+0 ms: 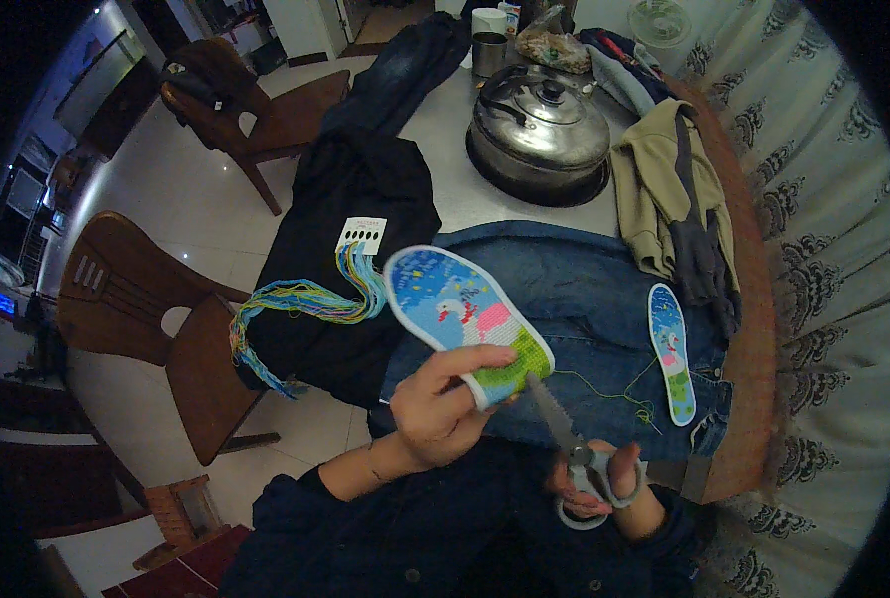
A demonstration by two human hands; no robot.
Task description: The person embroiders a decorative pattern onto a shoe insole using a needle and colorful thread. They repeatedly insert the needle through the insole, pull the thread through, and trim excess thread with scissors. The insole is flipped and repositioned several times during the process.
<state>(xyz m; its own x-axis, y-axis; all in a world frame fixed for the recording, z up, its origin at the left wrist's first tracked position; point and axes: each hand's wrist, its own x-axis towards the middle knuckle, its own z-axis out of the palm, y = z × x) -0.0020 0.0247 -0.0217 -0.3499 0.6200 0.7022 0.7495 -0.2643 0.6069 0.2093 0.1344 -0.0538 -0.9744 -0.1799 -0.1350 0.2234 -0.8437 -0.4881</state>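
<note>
My left hand (445, 411) grips an embroidered insole (445, 299) with a white edge and a duck pattern. In my right hand (602, 486) are scissors (581, 456) with pale handles; their blades point up-left, the tips at the insole's green part. Whether the tips touch it, I cannot tell. A yellow-green thread (602, 393) runs from beside the insole across blue jeans (550, 291), ending near a needle (653, 425). A second insole (671, 351) lies on the jeans at the right. Left of the held insole, a skein of coloured threads (310, 299) hangs from a punched white card (361, 234).
A lidded steel pot (542, 134) stands on the table (452, 187) beyond the jeans. Black clothing (340, 194) covers the table's left side, and a beige garment (650, 194) its right. Behind are a metal cup (489, 54) and a bag of food (553, 48). Wooden chairs (116, 291) stand left.
</note>
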